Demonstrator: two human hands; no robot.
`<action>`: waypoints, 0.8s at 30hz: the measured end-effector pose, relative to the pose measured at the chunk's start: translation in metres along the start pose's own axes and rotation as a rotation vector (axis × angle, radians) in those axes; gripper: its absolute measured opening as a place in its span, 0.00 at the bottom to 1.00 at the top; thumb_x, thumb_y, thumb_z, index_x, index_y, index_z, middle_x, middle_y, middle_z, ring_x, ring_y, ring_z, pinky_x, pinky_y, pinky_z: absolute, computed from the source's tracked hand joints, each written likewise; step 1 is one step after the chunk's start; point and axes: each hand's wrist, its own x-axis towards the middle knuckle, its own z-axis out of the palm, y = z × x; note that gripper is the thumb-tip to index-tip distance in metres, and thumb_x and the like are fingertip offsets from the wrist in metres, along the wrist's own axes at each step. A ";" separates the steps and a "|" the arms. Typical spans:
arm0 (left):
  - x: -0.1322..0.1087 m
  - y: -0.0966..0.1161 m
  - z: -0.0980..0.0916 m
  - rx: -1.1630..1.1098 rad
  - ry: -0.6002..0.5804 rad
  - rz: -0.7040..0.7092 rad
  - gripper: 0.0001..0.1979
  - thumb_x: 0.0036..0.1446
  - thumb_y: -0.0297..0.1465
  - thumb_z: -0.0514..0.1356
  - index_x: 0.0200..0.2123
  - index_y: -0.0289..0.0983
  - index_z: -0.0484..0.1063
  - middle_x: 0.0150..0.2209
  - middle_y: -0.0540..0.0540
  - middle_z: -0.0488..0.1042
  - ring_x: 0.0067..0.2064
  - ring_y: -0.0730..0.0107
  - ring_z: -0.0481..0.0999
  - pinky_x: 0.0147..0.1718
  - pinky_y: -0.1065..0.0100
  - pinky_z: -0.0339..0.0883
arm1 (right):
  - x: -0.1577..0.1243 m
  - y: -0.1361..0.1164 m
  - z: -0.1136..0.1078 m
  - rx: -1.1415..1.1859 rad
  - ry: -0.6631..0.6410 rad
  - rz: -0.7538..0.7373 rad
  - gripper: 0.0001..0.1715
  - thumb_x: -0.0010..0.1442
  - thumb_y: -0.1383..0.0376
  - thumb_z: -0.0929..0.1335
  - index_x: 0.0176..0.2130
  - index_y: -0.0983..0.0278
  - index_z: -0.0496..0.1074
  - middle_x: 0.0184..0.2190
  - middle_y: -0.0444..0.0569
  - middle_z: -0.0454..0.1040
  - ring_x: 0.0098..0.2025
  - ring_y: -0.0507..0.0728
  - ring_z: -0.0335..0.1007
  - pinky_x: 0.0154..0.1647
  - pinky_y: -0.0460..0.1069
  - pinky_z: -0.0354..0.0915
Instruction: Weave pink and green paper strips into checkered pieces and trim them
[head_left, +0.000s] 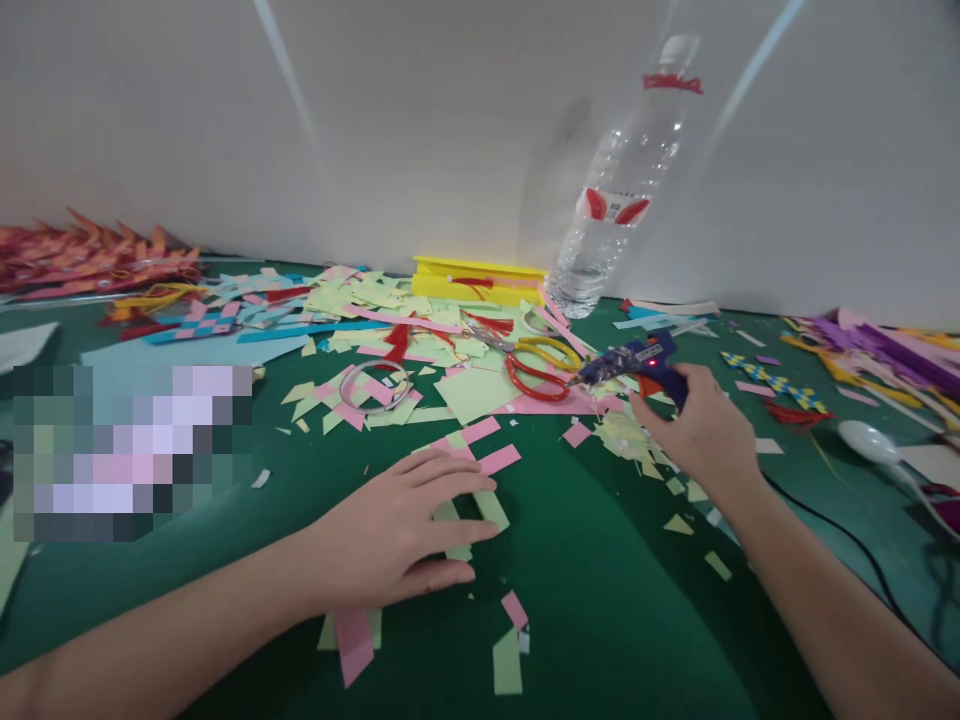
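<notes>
My left hand [409,525] lies with fingers spread over pink and pale green paper strips [498,458], which cross one another and stick out past the fingertips and below the wrist. The hand hides their middle. My right hand [709,430] is wrapped round the handle of a dark blue glue gun [628,360] with an orange trigger and a small red light. Its nozzle points left, close to the red and yellow handles of a pair of scissors [536,368]. A pale roll of tape [375,388] lies on scraps to the left of the scissors.
A clear plastic bottle [626,190] leans against the grey wall, beside a yellow folded piece [480,280]. Paper scraps [360,295] cover the back of the green table. A white spoon-shaped item [870,441] and a black cable [840,528] lie at the right. A pixelated patch covers something on the left.
</notes>
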 end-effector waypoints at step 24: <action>0.000 -0.009 0.003 0.026 -0.042 -0.028 0.16 0.65 0.32 0.51 0.54 0.40 0.67 0.57 0.43 0.68 0.59 0.59 0.65 0.59 0.52 0.56 | 0.001 0.003 0.001 0.015 -0.031 -0.021 0.38 0.52 0.45 0.63 0.53 0.67 0.60 0.47 0.62 0.71 0.43 0.69 0.71 0.35 0.56 0.66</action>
